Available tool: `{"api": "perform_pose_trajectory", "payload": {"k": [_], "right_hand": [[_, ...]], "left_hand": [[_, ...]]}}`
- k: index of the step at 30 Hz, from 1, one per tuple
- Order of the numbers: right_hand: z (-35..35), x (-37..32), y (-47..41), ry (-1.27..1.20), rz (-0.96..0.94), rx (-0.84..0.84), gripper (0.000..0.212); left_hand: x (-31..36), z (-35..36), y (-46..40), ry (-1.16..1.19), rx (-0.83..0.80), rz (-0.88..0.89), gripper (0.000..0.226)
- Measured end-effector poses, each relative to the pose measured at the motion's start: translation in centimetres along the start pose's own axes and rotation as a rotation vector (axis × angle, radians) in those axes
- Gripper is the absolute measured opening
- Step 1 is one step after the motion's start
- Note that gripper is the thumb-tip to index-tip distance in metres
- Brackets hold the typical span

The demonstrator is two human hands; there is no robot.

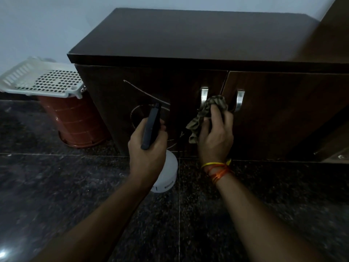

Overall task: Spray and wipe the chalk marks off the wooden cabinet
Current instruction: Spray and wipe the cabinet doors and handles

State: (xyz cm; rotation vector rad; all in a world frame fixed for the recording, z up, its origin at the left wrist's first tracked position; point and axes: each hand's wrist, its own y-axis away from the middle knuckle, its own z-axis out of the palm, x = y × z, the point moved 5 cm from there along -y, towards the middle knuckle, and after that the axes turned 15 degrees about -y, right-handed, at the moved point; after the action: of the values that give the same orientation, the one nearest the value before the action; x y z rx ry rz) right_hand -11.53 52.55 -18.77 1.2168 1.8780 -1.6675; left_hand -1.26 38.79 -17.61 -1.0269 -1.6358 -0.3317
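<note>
A dark wooden cabinet (188, 40) stands against the wall, with two doors and metal handles (204, 95). White chalk marks (143, 91), a slanted line and curves, cross its left door. My left hand (147, 142) grips a spray bottle (166, 171) by its dark head, whose nozzle points at the marks; the white body shows below my wrist. My right hand (215, 131) holds a crumpled olive cloth (207, 110) close to the door by the handles.
A white perforated plastic tray (43, 80) lies on a red-brown bucket (75, 121) left of the cabinet. The floor (56, 186) is dark speckled stone. Another wooden unit (336, 25) rises at the far right.
</note>
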Motion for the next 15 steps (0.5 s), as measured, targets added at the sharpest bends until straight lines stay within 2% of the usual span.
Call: {"api": "perform_pose_trajectory", "payload": {"k": [4,7,12,15], "right_hand": [[-0.4,-1.0,-1.4,0.020,-0.079,-0.013,0.035],[-0.4,-0.5,-1.5,0.031,-0.093,-0.061,0.036],[0.3,1.4,0.7,0.047,0.010,-0.128,0.036],[0.3,1.2,0.4,-0.028,0.089,-0.085,0.034]], "left_hand": [[0.0,0.6,0.2,-0.013,-0.029,0.008,0.014],[0.1,1.1,0.2,-0.007,-0.037,0.005,0.008],[0.2,1.5,0.4,-0.009,-0.036,-0.016,0.016],[0.1,1.2,0.5,-0.013,-0.021,-0.010,0.010]]}}
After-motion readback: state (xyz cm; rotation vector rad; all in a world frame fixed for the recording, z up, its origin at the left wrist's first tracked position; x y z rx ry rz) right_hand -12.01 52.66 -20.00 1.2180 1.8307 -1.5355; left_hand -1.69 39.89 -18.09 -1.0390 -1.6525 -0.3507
